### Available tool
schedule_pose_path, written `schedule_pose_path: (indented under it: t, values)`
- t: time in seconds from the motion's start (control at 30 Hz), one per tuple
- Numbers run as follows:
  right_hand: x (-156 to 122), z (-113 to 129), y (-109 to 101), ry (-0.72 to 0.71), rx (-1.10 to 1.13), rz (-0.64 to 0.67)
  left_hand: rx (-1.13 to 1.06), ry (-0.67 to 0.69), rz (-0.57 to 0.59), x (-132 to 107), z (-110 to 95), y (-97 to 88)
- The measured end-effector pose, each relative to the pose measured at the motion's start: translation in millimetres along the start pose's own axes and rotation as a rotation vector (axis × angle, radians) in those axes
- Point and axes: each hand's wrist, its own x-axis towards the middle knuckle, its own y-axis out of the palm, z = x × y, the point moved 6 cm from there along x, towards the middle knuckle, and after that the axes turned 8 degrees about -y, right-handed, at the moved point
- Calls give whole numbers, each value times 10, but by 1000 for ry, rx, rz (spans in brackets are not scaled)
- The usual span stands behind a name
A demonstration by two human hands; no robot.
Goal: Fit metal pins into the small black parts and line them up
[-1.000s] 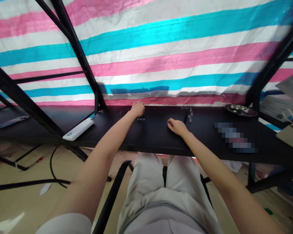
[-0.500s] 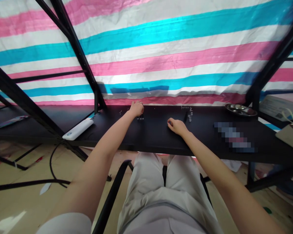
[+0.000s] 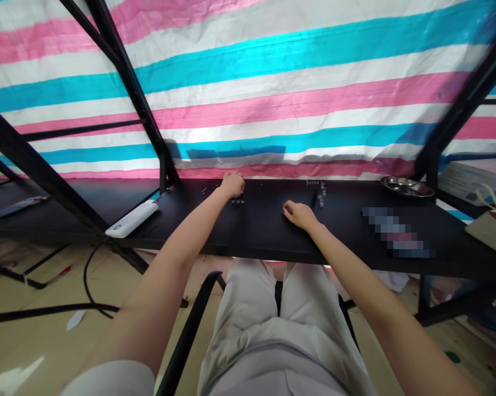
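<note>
My left hand (image 3: 232, 186) reaches to the back of the black table (image 3: 264, 236), fingers bent down and pressed together. A dark, narrow bit shows under its fingertips; I cannot make out what it is. Just in front of that hand stand several small clear pieces (image 3: 237, 201) in a short row. My right hand (image 3: 299, 214) rests on the table to the right with curled fingers, and whatever may be inside is hidden. Beyond it lie a thin dark stick (image 3: 314, 197) and more small clear pieces (image 3: 322, 197), with another row (image 3: 314, 182) near the back edge.
At the left lies a white oblong device (image 3: 133, 219). A shiny metal dish (image 3: 408, 187) sits at the back right, behind a blurred-out flat item (image 3: 396, 232). Black frame posts (image 3: 128, 82) rise on both sides, before a striped sheet (image 3: 297, 93). Thin bits (image 3: 204, 190) lie left of my left hand.
My left hand has shifted very slightly to the right. My right hand and the things on the table stay where they were.
</note>
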Motion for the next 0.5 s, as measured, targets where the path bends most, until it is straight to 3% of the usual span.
schedule_pose_path:
  t: [0.5]
  values:
    - [-4, 0, -18, 13, 17, 20, -22, 3, -30, 14, 27, 9]
